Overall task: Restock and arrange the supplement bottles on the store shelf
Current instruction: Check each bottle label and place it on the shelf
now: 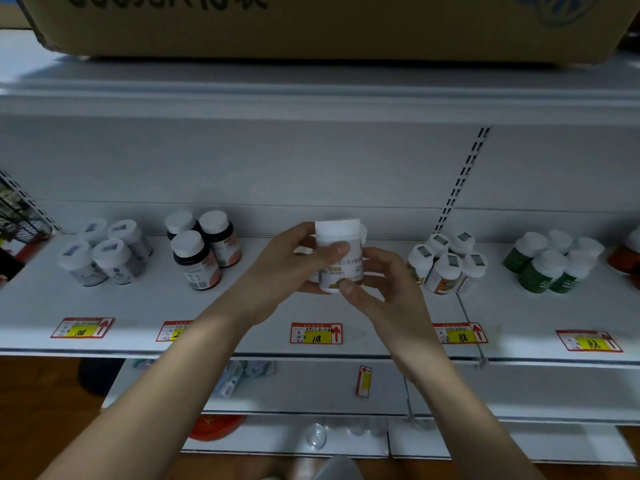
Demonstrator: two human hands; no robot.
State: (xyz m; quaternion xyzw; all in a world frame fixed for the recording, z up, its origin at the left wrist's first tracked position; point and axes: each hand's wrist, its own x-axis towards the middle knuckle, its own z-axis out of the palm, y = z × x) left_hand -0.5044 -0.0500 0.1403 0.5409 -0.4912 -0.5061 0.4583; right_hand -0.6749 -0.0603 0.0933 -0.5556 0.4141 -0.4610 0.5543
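Note:
A white supplement bottle [341,252] with a white cap is held upright above the middle of the white shelf [277,306], over the price tag marked 118 [317,333]. My left hand [287,268] grips it from the left, thumb across the label. My right hand [384,282] pinches its lower right side with thumb and fingers. Another white cap shows just behind the held bottle.
Along the shelf stand groups of bottles: grey-labelled ones [104,252] at left, three dark ones [202,247], white ones with orange labels [448,263], green ones [550,261] at right. A cardboard box [311,26] sits on the shelf above. Lower shelves show below.

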